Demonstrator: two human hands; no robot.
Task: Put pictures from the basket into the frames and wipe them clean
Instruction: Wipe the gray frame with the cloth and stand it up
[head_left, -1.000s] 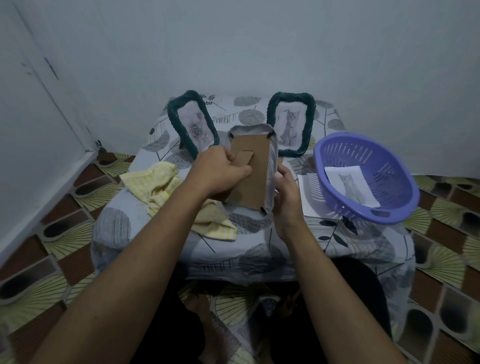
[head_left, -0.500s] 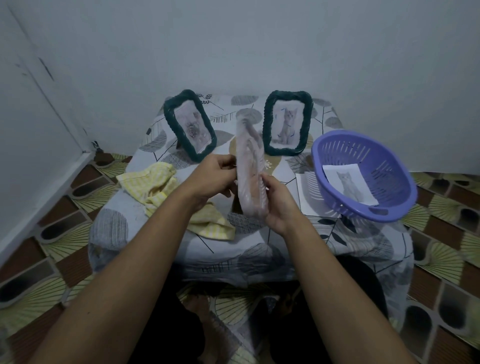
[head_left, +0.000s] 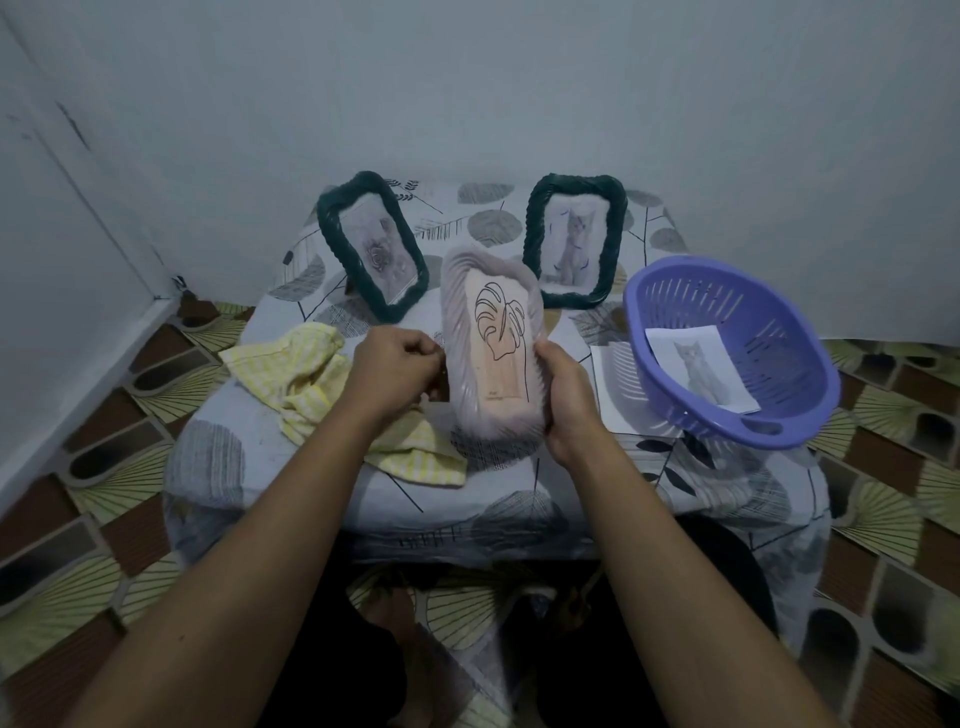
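**Head view: pale frame held front-on above the table**

Head view. Both hands hold a pale frame upright over the table, its front toward the camera. Inside it is a tan sheet with a leaf line drawing.

Right hand is clamped on the frame's right edge, thumb on the front rim. Left hand is curled closed at the frame's left edge; fingers reach behind it, so what they grip cannot be told.

Yellow cloth lies crumpled on the table, left of the frame, partly under the left wrist.

Two green frames stand at the back: left one tilted, with a blurred picture; right one with a cat picture.

Purple basket sits at the right, tipped toward the camera, one cat picture inside. A white sheet lies on the table, partly under the basket.
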